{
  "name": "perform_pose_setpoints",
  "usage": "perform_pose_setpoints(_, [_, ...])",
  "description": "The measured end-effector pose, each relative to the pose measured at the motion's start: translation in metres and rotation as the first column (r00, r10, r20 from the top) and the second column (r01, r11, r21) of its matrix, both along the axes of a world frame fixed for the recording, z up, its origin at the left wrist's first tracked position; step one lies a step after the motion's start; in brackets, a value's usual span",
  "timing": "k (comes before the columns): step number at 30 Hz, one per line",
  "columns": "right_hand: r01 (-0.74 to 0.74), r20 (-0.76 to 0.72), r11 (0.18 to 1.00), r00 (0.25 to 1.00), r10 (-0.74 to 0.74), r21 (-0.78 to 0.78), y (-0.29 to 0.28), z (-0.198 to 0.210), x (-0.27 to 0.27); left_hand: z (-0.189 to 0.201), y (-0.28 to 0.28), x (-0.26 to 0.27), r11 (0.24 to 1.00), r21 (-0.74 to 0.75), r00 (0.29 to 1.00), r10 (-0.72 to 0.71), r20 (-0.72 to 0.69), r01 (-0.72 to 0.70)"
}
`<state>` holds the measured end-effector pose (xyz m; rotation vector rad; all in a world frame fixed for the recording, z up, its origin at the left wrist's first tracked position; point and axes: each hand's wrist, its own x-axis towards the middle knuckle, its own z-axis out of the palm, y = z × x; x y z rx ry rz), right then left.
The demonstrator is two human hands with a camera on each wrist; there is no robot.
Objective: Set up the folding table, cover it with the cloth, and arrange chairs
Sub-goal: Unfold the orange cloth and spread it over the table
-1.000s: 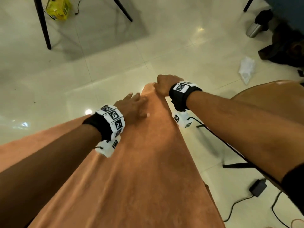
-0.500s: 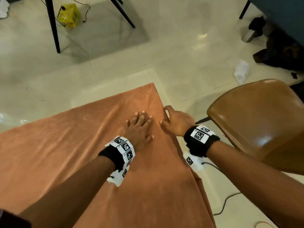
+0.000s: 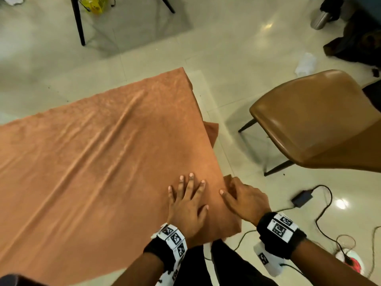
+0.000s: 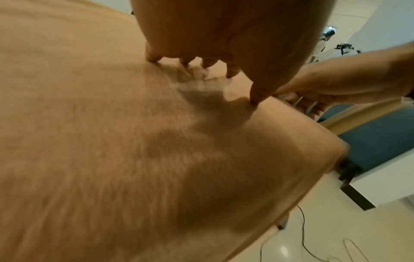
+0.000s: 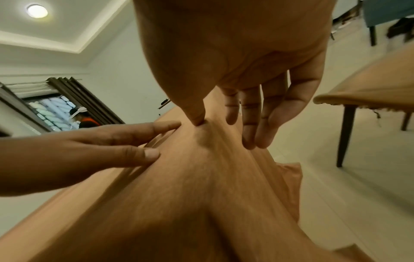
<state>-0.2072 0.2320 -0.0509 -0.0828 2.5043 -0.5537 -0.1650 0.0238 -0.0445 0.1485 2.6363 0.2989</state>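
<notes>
An orange-brown cloth (image 3: 103, 151) lies spread over the table, whose top is hidden under it; one side hangs down at the right edge. My left hand (image 3: 186, 201) lies flat on the cloth near the near right corner, fingers spread. My right hand (image 3: 241, 197) is just beside it at the table's edge, thumb on top and straight fingers (image 5: 248, 124) down against the hanging cloth (image 5: 201, 195). In the left wrist view the left fingertips (image 4: 154, 56) press into the cloth (image 4: 112, 141). A brown leather chair (image 3: 315, 120) stands to the right, apart from the table.
Black furniture legs (image 3: 79, 23) and a yellow bag (image 3: 94, 5) are on the floor beyond the table. A black power adapter (image 3: 302, 198) with trailing cables lies at the right, below the chair. White crumpled paper (image 3: 306, 64), a steel flask (image 3: 319, 18) and dark items sit at the far right.
Both hands have slid back along the cloth's right edge from the far corner toward me. The right hand, curled at the corner earlier, now has straight fingers.
</notes>
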Motion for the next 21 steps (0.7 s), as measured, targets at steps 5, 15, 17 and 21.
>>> perform_pose_setpoints(5, [0.120, 0.028, 0.992, 0.992, -0.120, -0.029, 0.009, -0.010, 0.051, -0.003, 0.024, 0.037, 0.999, -0.021, 1.000, -0.026, 0.015, 0.026])
perform_pose_setpoints(15, [0.185, -0.066, 0.974, 0.979, -0.195, -0.134, -0.003, 0.004, 0.062, -0.007, 0.025, 0.030, 0.995, -0.064, 0.995, -0.077, 0.059, 0.081])
perform_pose_setpoints(17, [0.169, -0.076, 0.976, 0.981, -0.180, -0.136, -0.005, 0.006, 0.054, -0.005, 0.025, 0.021, 0.995, -0.062, 0.994, -0.073, 0.082, 0.078])
perform_pose_setpoints(21, [0.183, -0.089, 0.975, 0.977, -0.196, -0.129, -0.006, 0.003, 0.026, -0.001, 0.031, -0.004, 0.993, -0.067, 0.986, -0.090, 0.140, 0.100])
